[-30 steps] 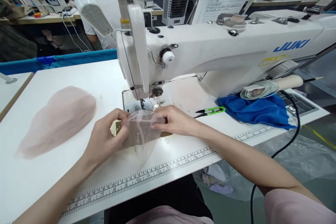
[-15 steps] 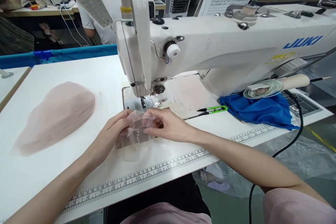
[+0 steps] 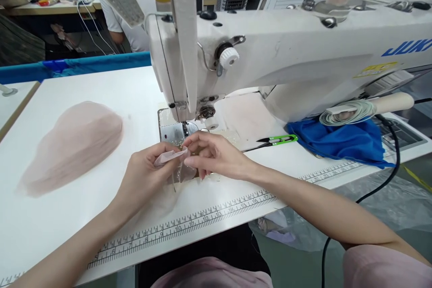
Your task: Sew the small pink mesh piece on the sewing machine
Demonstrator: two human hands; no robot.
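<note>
A small piece of sheer pink fabric (image 3: 166, 157) is pinched between the thumb and fingers of my left hand (image 3: 143, 173), its edge folded over. At the fabric's right end, the thumb and fingertips of my right hand (image 3: 216, 155) close on its edge. Both hands are just in front of the needle and presser foot (image 3: 185, 128) of a white sewing machine (image 3: 270, 49). Part of the fabric hangs below the fingers. A larger sheer pink fabric pile (image 3: 77, 144) lies on the table to the left.
Green-handled thread snips (image 3: 278, 140) lie right of my right hand, beside a flat pale pink piece (image 3: 248, 114). Blue cloth (image 3: 340, 141) and a coil of pale cord (image 3: 347, 112) sit further right. A printed ruler (image 3: 189, 227) runs along the table's front edge. Another person (image 3: 126, 31) sits behind.
The fabric, earlier stretched upright between both hands, is now folded and bunched in my left fingers. My left hand has turned and moved slightly right. The camera view has shifted a little.
</note>
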